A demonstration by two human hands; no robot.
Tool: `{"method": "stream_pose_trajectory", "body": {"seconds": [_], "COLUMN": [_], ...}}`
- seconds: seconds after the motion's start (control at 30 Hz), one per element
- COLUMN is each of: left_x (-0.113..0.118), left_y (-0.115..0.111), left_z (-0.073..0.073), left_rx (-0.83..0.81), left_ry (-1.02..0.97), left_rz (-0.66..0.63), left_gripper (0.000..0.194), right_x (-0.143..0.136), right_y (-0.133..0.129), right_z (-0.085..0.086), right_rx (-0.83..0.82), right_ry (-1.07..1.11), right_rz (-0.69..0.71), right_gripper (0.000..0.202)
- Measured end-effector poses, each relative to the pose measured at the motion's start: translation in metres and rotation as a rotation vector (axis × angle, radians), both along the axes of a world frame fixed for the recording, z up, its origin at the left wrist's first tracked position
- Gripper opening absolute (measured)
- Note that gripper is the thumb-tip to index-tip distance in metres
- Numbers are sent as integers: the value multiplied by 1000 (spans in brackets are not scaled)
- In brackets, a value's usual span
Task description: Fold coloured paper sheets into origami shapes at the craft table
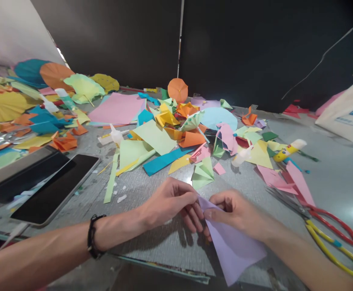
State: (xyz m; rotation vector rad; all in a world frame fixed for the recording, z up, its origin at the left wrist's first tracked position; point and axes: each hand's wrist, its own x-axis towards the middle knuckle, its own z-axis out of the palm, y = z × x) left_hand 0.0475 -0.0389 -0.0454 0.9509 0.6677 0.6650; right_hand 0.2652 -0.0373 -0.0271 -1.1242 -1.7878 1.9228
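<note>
A folded sheet of purple paper (232,246) hangs between my hands near the table's front edge, its wide end pointing down and right. My left hand (176,202) pinches the narrow upper corner of the sheet between thumb and fingers. Close beside it, my right hand (237,214) grips the same sheet just below that corner, thumb on top. The fingers of the right hand are partly hidden behind the paper. A green pleated paper piece (203,173) lies on the table just beyond my hands.
Scissors (312,212) with red and yellow handles lie at the right. A phone (57,188) with a cable rests at the left. Behind are piled paper scraps (155,137), glue bottles (242,157) and a glue stick (289,150). A white bag (346,113) stands at the far right.
</note>
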Motion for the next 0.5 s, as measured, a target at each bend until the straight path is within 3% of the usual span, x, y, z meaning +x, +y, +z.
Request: {"method": "stream_pose_trajectory", "body": {"seconds": [0.07,0.17,0.5], "left_x": [0,0,1], "left_y": [0,0,-2], "left_z": [1,1,-1], "left_rx": [-4,1,40], "left_ry": [-8,-10,-38], "left_rz": [15,21,40], "left_gripper": [32,32,32], "right_x": [0,-1,-2], "right_y": [0,0,0], "right_z": [0,3,-3], "right_rx": [-109,-108,105], "right_ry": [36,33,-30], "right_rz": [-11,-23,-3], "right_gripper": [45,43,49]}}
